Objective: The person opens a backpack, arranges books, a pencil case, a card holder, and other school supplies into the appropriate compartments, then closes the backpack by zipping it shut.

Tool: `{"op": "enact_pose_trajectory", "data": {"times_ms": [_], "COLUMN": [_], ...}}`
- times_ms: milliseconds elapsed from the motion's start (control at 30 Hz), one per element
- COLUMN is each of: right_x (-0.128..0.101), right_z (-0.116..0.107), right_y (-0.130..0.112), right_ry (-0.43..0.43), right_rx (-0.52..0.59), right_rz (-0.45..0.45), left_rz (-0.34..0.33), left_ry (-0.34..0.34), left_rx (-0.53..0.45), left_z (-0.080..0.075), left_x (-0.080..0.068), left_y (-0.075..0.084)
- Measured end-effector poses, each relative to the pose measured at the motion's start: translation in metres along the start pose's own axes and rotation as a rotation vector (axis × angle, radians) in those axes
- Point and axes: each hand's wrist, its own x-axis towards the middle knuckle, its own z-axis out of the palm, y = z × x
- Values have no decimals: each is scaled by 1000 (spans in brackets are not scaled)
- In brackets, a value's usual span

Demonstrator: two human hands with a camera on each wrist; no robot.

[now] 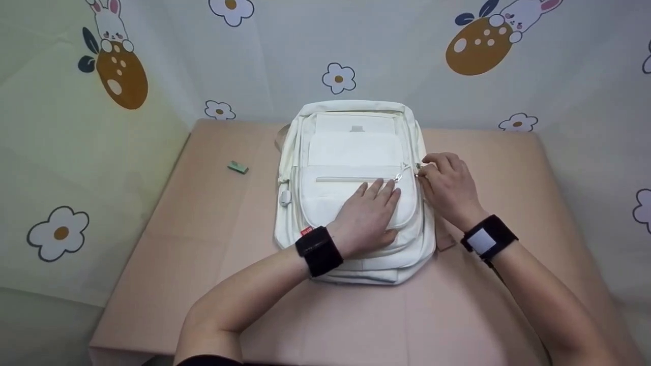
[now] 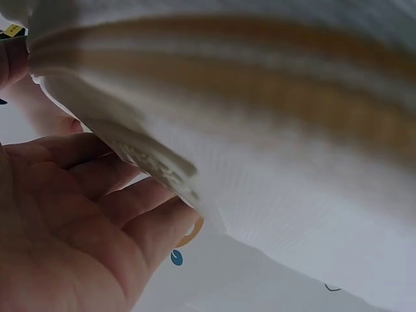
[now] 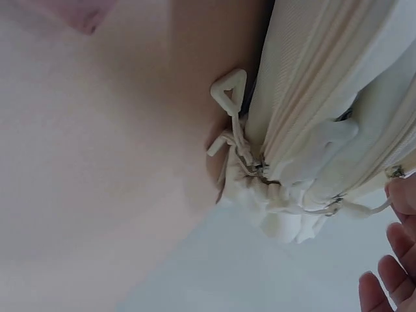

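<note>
A white backpack (image 1: 356, 150) lies front side up on the table. My left hand (image 1: 365, 218) rests on its front pocket with fingers extended, just below a short zipper (image 1: 351, 179). In the left wrist view the fingers (image 2: 156, 221) of that hand lie against the white fabric. At the bag's right edge is my right hand (image 1: 450, 185), thumb and fingers pinching a corded zipper pull (image 3: 369, 209). Other looped pulls (image 3: 229, 91) dangle from the side zippers (image 3: 305, 84) in the right wrist view.
A small green block (image 1: 237, 167) lies left of the backpack on the pinkish table cover (image 1: 203, 244). A strap end (image 1: 445, 241) sticks out at the bag's lower right. Patterned curtains (image 1: 285, 56) hang behind and at both sides.
</note>
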Motion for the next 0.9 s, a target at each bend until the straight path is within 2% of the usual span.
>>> {"op": "enact_pose_trajectory", "data": {"times_ms": [200, 400, 533, 667, 767, 900], "right_x": [-9, -23, -35, -41, -41, -40], "right_z": [-14, -29, -36, -37, -35, -35], "right_y": [-12, -30, -42, -47, -48, -47], "right_ry": [-69, -106, -140, -197, -216, -208], "right_rx": [-42, 30, 112, 220, 261, 246], "right_rz": [-34, -12, 56, 208, 302, 280], "left_rz": [2, 8, 6, 15, 20, 25], "left_ry": [5, 21, 26, 39, 51, 72], "left_rx": [14, 24, 38, 45, 29, 14], "left_z": [0, 1, 0, 2, 3, 3], "left_x": [0, -1, -1, -3, -6, -15], "left_y": [0, 0, 0, -1, -3, -7]}}
